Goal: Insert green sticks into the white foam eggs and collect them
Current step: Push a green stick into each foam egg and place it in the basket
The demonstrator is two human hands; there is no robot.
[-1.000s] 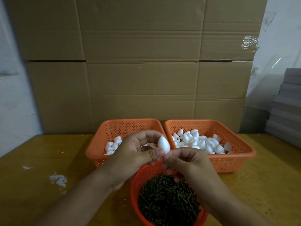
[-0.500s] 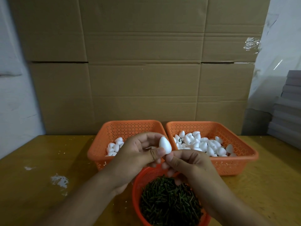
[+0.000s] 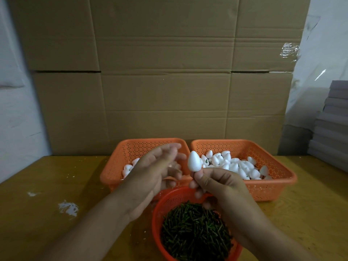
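Right hand (image 3: 219, 182): grip closed at the base of the foam egg (image 3: 194, 160), pinching it from below, pointed end up.
Left hand (image 3: 154, 172): blurred, fingers spread and relaxed, holding nothing, just left of the egg.
Egg: above the gap between the two square baskets.
Left basket (image 3: 120, 161): a few white eggs inside, mostly hidden by the hand.
Right basket (image 3: 278, 178): heaped with white eggs (image 3: 237, 164).
Round basket (image 3: 160, 206): nearest on the tabletop (image 3: 47, 194), full of green sticks (image 3: 194, 236).
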